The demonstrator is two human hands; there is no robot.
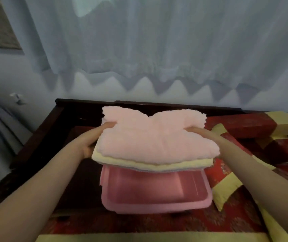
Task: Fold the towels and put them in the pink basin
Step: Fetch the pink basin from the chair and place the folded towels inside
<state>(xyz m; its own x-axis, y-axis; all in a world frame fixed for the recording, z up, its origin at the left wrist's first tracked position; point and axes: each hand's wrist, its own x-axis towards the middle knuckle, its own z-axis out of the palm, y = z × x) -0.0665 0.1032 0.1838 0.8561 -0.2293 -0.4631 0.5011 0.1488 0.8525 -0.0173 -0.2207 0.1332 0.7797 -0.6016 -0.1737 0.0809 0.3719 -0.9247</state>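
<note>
While gripping stack of folded fluffy towels (153,137), pink over yellow, at its ends with left hand (94,137) and right hand (200,132), holds it crosswise over far half of pink rectangular plastic basin (157,206).

The towel stack (155,142) is over the basin (155,205), a cushion (226,186) to its right.

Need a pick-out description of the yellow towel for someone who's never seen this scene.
Start at the pink basin, low centre. Above it the left hand and right hand hold a folded stack. The yellow towel is its middle layer: a pale yellow band under the fluffy pink towel, over a thin greyish towel.
</note>
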